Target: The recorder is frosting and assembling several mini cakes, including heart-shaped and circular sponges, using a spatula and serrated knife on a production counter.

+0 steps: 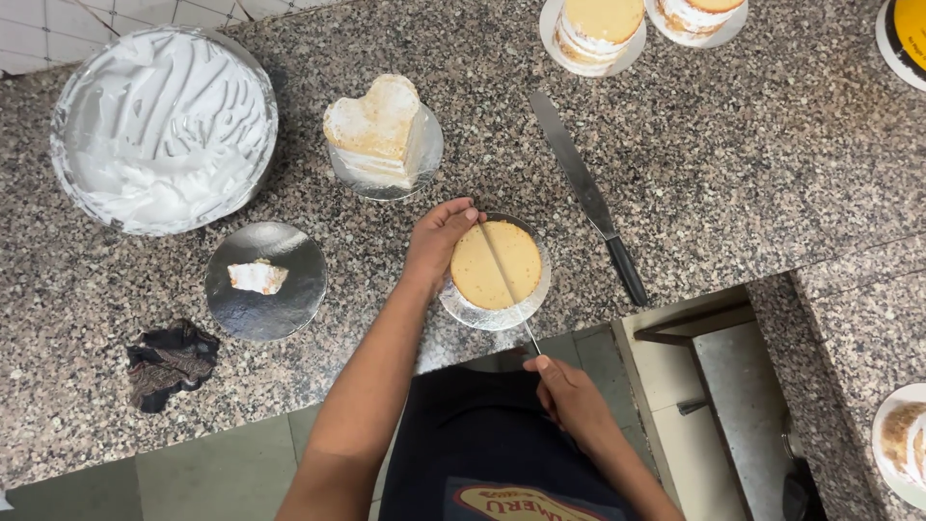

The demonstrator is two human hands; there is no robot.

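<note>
A small round sponge cake (498, 264) sits on a silver cake board (463, 307) near the granite counter's front edge. My left hand (439, 237) rests on the cake's left side and steadies it. My right hand (571, 396) grips the handle of a thin knife (511, 294), whose blade runs straight across the top of the cake. A heart-shaped layered cake (376, 130) stands on its own silver board just behind.
A large bowl of white whipped cream (164, 125) stands at the back left. A silver board with a cake scrap (258, 278), a dark cloth (169, 362), a long palette knife (586, 193) and several other layered cakes (593, 27) lie around.
</note>
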